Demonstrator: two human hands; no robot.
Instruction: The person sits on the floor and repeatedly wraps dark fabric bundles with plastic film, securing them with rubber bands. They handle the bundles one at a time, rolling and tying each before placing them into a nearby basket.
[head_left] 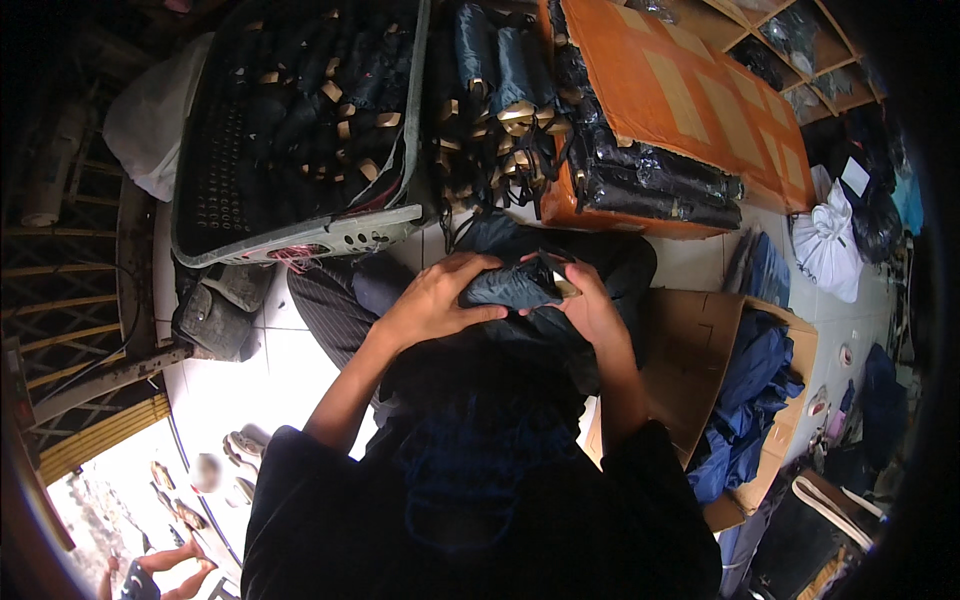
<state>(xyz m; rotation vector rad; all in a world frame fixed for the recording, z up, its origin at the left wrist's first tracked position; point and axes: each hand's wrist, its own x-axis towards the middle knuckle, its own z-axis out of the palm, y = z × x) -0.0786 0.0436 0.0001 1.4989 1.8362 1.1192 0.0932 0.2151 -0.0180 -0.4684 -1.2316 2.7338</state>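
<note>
A compact folded umbrella in dark blue-grey cloth lies level in front of me, above my lap. My left hand is closed round its left part, the thumb along the near side. At the other end, my right hand grips the umbrella by its pale, gold-toned handle; some of its fingers are hidden. Dark cloth is bunched just beyond my hands. Farther off, several similar rolled umbrellas with pale handles lie side by side.
A large dark plastic crate full of rolled umbrellas stands at the far left. Beside it, an orange carton holds dark plastic-wrapped bundles. To my right, a cardboard box contains blue cloth. Another person's legs show at lower left.
</note>
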